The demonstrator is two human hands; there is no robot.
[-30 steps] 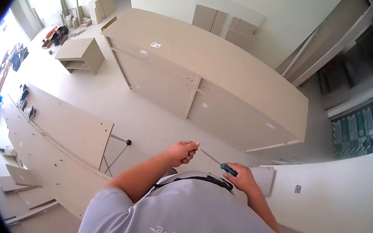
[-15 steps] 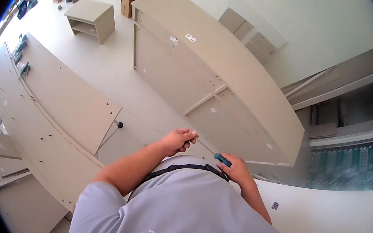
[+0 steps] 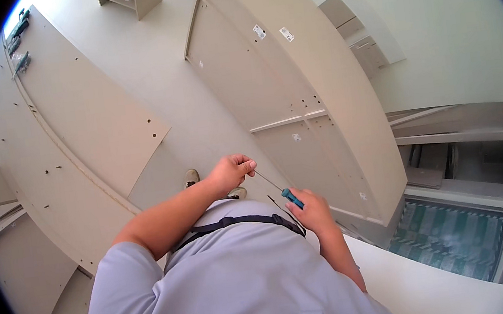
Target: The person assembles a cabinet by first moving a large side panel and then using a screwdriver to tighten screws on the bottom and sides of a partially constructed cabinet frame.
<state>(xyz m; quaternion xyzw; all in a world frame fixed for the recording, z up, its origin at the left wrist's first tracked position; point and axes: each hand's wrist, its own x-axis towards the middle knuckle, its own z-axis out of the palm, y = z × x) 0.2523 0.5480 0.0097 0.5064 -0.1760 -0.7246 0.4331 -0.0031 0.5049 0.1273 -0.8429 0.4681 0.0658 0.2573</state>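
Compared with a second ago, the bare left hand [image 3: 228, 173] has met the metal tip of the teal-handled screwdriver [image 3: 292, 198], where a small gap showed before, and a pair of tan shoes [image 3: 191, 177] has come into view beyond the waist. Largest is the long beige board cabinet [image 3: 356, 113], lying on the pale floor [image 3: 154, 56] ahead and to the right. Next comes a long beige panel [image 3: 89, 114] with dark holes along the left. Between them stands the person in a grey short-sleeved shirt [image 3: 234, 272] with a black belt [image 3: 234, 222]. The left forearm slants up and inward from a bent elbow; its fingers are curled narrow, pinching at the shaft's tip, though I cannot tell whether they hold anything else. From the lower right, the right hand [image 3: 312, 209] wraps its fingers around the handle. The screwdriver slants between both hands, in front of the belly.
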